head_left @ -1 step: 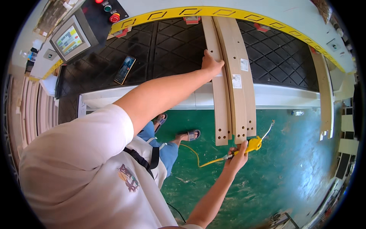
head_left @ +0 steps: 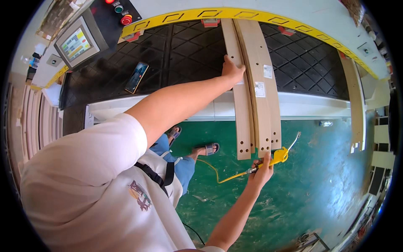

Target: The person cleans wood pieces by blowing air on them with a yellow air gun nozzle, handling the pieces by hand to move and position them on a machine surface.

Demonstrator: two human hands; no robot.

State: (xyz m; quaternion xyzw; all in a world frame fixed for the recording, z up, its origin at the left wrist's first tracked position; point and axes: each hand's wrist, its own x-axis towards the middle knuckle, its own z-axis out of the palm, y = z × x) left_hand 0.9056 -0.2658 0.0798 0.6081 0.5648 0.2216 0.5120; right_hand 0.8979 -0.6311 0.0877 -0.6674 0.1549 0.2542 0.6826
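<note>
Several long, pale wooden boards lie side by side, their near ends sticking out past the machine's front. My left hand (head_left: 233,72) is closed on the left board (head_left: 243,122), partway along it, thumb over its top face. The right board (head_left: 261,113) bears two white paper labels (head_left: 260,89) and drilled holes near its end. My right hand (head_left: 261,173) grips a yellow air blow gun (head_left: 278,156), close against the boards' near ends. Its thin metal nozzle points up and to the right, and a yellow hose (head_left: 231,179) runs off it to the left.
The boards rest on a black, diamond-patterned machine bed (head_left: 195,54). A phone (head_left: 137,77) lies on it, left. A touchscreen panel (head_left: 77,44) and a red stop button (head_left: 126,19) stand far left. Another board (head_left: 356,105) juts out at right. Below is a green floor (head_left: 294,201).
Almost nothing differs. The boards and the blow gun appear shifted very slightly left in the picture, and both hands keep their hold.
</note>
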